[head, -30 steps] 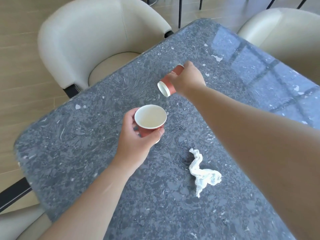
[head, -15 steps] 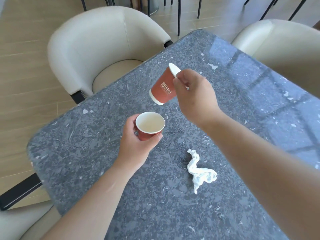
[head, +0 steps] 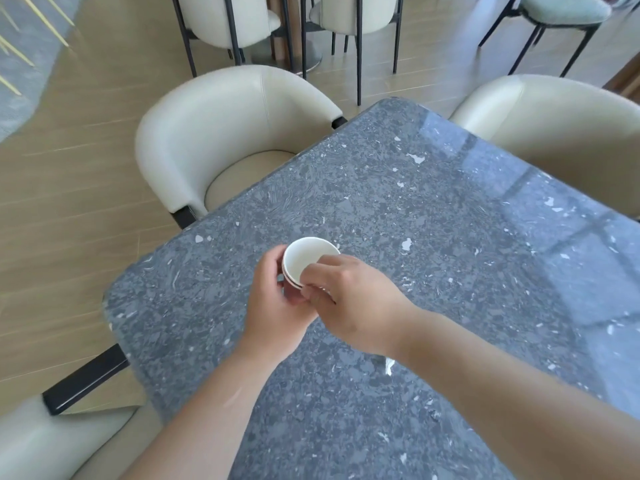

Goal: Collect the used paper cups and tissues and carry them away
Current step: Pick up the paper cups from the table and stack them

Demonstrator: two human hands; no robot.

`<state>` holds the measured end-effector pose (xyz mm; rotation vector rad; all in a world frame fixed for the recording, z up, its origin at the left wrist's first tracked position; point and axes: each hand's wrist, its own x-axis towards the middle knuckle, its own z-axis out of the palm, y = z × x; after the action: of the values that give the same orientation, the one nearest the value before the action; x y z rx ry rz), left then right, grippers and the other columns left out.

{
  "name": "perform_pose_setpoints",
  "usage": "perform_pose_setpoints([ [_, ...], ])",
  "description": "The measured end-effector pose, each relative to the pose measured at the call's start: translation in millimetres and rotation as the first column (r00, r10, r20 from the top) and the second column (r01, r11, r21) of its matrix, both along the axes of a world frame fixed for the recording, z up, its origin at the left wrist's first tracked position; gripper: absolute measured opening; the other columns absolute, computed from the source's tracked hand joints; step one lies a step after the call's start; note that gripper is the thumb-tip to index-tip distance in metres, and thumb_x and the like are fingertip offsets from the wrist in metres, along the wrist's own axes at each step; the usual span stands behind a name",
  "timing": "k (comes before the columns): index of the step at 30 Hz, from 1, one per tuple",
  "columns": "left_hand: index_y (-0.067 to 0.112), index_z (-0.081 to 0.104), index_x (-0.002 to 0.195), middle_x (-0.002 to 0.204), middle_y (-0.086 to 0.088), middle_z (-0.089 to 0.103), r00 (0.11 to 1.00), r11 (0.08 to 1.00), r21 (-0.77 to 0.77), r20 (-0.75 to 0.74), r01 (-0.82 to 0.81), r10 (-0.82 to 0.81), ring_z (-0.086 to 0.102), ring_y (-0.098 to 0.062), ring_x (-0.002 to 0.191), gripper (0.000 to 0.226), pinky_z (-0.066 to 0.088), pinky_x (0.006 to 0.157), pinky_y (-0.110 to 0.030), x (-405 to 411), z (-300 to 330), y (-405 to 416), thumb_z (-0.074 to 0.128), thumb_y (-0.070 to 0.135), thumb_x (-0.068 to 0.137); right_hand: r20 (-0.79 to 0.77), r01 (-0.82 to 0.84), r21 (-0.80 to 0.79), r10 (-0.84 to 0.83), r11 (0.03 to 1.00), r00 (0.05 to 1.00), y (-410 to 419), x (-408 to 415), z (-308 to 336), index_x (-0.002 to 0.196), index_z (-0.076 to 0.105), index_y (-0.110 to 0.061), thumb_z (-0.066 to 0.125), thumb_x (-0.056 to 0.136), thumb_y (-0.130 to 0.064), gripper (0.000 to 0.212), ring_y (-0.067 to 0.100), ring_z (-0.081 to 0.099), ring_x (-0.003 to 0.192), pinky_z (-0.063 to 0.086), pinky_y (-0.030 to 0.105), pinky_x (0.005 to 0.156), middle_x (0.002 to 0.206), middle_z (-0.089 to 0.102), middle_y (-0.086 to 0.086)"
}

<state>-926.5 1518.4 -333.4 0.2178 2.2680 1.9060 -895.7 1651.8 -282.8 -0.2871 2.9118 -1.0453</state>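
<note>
Both hands hold nested cups (rims stacked) above table.

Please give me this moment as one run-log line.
stage: stacking | nested cups: held above table | left hand: grips cups | right hand: pinches rim | tissue: hidden

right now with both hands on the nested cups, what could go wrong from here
1. The tissue is almost hidden under the right forearm, only a white scrap shows, so it might be forgotten or swept along the table.
2. The right hand pinches the inner cup's rim while the left hand grips below; pressing harder could crush the paper cups.
3. Any leftover liquid could squeeze out.
</note>
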Motion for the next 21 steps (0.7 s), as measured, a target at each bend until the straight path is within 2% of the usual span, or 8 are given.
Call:
perform_pose_setpoints([
  [2,0.034,0.053,0.110,0.111,0.002,0.065,1.000,0.999,-0.031,-0.016,-0.007,0.007,0.062,0.010,0.084,0.064,0.048,0.069,-0.010,8.5,0.0,-2.7,0.082,-0.011,0.074,0.048,-0.005,-0.025,0.006,1.000,0.999,-0.7,6.8,0.2,0.091,0.065,-0.012,0.050,0.097,-0.016,0.018,0.029,0.053,0.089,0.045,0.040,0.070,0.089,0.058,0.006],
  [5,0.039,0.052,0.113,0.118,-0.001,0.064,1.000,0.999,-0.049,0.018,0.016,-0.015,0.060,0.001,0.087,0.065,0.049,0.074,-0.020,17.4,-3.3,-4.8,0.088,0.007,0.068,0.082,0.003,-0.012,-0.002,1.000,0.997,-0.4,16.5,1.9,0.095,0.068,-0.013,0.052,0.097,-0.020,0.017,0.027,0.054,0.093,0.047,0.040,0.074,0.096,0.061,0.005],
  [8,0.034,0.055,0.117,0.117,0.000,0.068,0.999,1.000,-0.017,0.049,0.002,-0.001,0.063,-0.002,0.089,0.068,0.051,0.077,-0.021,20.3,-9.1,-5.2,0.089,-0.003,0.071,-0.003,0.074,-0.066,-0.074,0.995,0.997,8.2,27.0,4.6,0.109,0.069,-0.017,0.063,0.092,-0.025,0.020,0.021,0.056,0.102,0.046,0.035,0.085,0.109,0.065,0.001],
  [9,0.032,0.055,0.120,0.116,0.000,0.069,0.997,1.000,-0.001,0.072,-0.007,0.007,0.065,-0.007,0.094,0.068,0.054,0.079,-0.023,20.6,-10.0,-5.8,0.091,0.001,0.071,-0.039,0.118,-0.097,-0.122,0.988,0.992,14.0,29.8,5.2,0.111,0.069,-0.016,0.065,0.091,-0.026,0.023,0.019,0.057,0.103,0.046,0.032,0.086,0.109,0.066,0.000],
  [12,0.043,0.054,0.118,0.118,0.007,0.069,0.993,0.999,-0.019,0.112,-0.028,0.030,0.067,-0.014,0.106,0.070,0.057,0.082,-0.025,17.7,-8.1,-10.8,0.091,0.034,0.060,-0.075,0.274,-0.156,-0.288,0.949,0.955,35.2,37.9,-3.0,0.108,0.068,-0.019,0.065,0.090,-0.026,0.019,0.011,0.058,0.099,0.047,0.024,0.085,0.106,0.062,-0.007],
  [15,0.049,0.054,0.113,0.119,0.014,0.068,0.990,0.998,-0.019,0.130,-0.055,0.057,0.066,-0.010,0.111,0.070,0.055,0.090,-0.027,12.3,-6.5,-18.2,0.085,0.048,0.050,0.076,0.369,-0.001,-0.368,0.929,0.927,54.2,49.5,-30.2,0.113,0.064,-0.024,0.059,0.092,-0.028,0.022,0.013,0.056,0.104,0.047,0.027,0.080,0.112,0.056,-0.008],
  [18,0.059,0.055,0.106,0.110,0.029,0.068,0.992,0.999,-0.040,0.125,-0.030,0.035,0.066,0.000,0.106,0.064,0.055,0.084,-0.020,13.0,-4.8,-20.0,0.085,0.049,0.051,0.280,0.256,0.265,-0.328,0.930,0.902,66.3,65.8,-62.3,0.131,0.052,-0.029,0.057,0.092,-0.030,0.039,0.021,0.045,0.121,0.050,0.036,0.087,0.131,0.044,-0.003],
  [21,0.051,0.054,0.112,0.106,0.034,0.067,0.991,0.999,-0.035,0.133,-0.011,0.015,0.066,0.007,0.100,0.068,0.053,0.078,-0.012,17.7,-4.7,-16.8,0.085,0.047,0.051,0.381,0.123,0.377,-0.275,0.918,0.883,71.5,77.9,-86.7,0.137,0.042,-0.029,0.057,0.090,-0.021,0.050,0.026,0.039,0.125,0.048,0.039,0.094,0.135,0.037,0.001],
])
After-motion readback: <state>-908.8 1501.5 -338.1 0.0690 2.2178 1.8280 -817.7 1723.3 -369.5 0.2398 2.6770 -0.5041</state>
